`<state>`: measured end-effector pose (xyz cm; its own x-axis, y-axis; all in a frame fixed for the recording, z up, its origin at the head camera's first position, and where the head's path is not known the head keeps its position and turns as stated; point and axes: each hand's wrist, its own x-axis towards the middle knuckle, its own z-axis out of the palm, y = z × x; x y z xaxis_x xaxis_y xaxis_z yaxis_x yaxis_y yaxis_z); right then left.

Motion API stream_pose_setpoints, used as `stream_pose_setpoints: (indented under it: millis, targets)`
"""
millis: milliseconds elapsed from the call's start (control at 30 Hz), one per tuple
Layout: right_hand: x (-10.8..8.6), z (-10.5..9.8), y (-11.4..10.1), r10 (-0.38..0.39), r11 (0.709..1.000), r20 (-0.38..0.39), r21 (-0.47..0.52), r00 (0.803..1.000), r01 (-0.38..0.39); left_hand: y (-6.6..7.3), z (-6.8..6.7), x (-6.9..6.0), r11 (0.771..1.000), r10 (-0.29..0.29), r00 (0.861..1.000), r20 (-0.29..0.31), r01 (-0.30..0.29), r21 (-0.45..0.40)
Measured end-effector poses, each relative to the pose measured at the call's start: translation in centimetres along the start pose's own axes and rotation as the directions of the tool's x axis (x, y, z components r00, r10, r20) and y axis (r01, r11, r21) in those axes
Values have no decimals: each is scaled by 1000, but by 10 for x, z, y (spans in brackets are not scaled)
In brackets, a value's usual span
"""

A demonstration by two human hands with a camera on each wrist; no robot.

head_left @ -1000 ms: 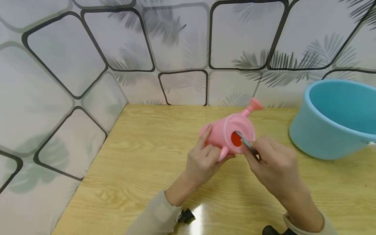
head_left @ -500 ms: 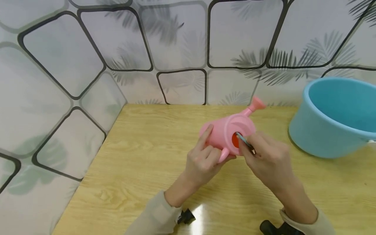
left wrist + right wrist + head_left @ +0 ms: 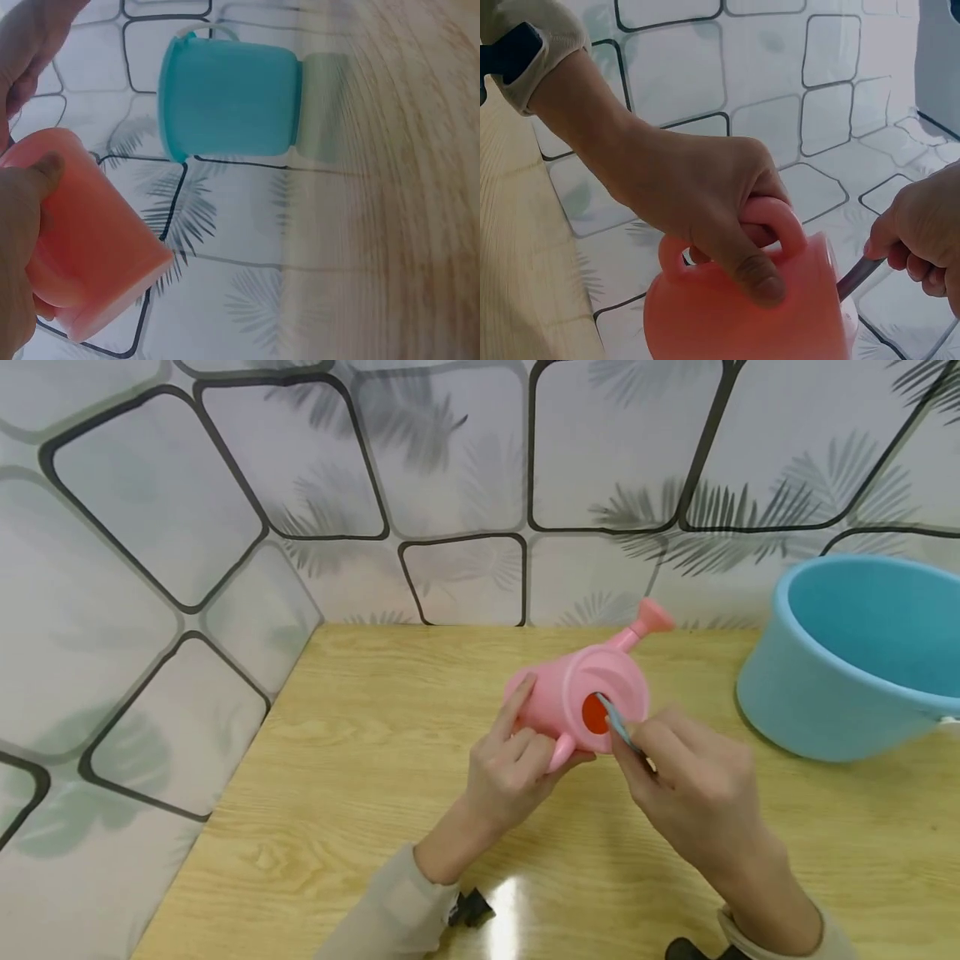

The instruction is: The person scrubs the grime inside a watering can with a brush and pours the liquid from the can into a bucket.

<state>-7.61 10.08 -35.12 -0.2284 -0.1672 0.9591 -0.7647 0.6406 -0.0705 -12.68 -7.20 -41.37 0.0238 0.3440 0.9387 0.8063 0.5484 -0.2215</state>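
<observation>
A pink watering can (image 3: 551, 697) is tilted above the table, its round orange-red opening facing the right hand. The left hand (image 3: 510, 768) grips it by the handle, with a finger along its side; in the right wrist view the left hand (image 3: 697, 187) has fingers through the handle loop of the can (image 3: 742, 322). The right hand (image 3: 697, 785) pinches a thin blue-grey tool (image 3: 617, 722), whose tip is at the opening's upper edge. In the right wrist view the tool (image 3: 861, 276) reaches the can's end from the right hand (image 3: 926, 232).
A light blue bucket (image 3: 817, 693) stands on the wooden table (image 3: 337, 760) at the right. Behind and to the left rises a patterned wall (image 3: 465, 460). Black wrist devices (image 3: 471, 908) show near both sleeves.
The watering can and left hand have shifted slightly left. The right hand moved in towards the can, then back out a little, and more of the tool shows now than half a second ago.
</observation>
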Motion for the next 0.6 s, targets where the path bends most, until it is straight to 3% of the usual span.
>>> stream_pose_setpoints:
  millis: [200,367,600]
  targets:
    - [0,4,2,17,1000,25,12,1000,-17,0,0,-1,1000,16,1000,-14,-16,5]
    - [-1,3,-2,13,999,-5,35,1000,-12,-1,0,-2,1000,20,999,-30,-19,25]
    - [-2,4,-2,23,999,7,30,1000,-24,0,-2,0,1000,22,1000,-4,-22,14]
